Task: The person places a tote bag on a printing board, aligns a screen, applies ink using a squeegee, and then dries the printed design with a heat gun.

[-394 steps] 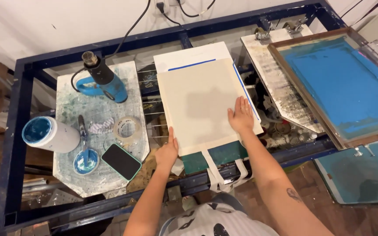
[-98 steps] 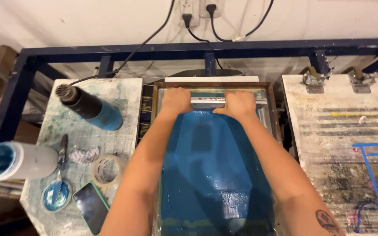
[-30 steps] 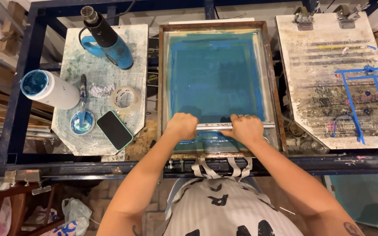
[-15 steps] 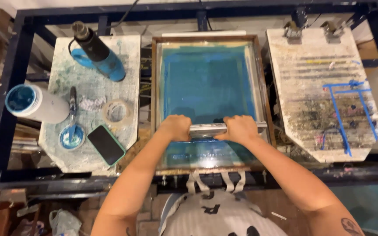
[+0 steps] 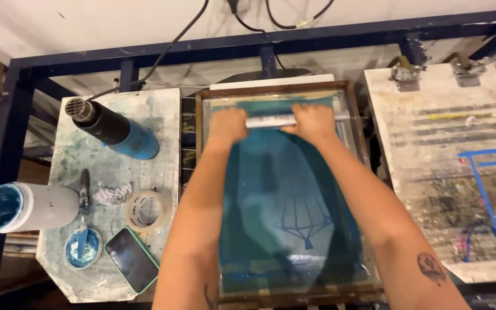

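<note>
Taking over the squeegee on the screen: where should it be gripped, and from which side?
Grip the squeegee by its long pale handle, one hand toward each end, as the left hand and right hand do. Come from the near side; it lies crosswise at the screen frame's far end.

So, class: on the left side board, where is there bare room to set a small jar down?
Bare board lies right of the heat gun, up to the wooden screen frame. The near half is crowded: rag, tape roll, phone, ink lid.

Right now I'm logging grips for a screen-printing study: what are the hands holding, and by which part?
Both hands, left hand and right hand, grip one squeegee by its pale handle bar, one near each end, at the screen's far end.
</note>
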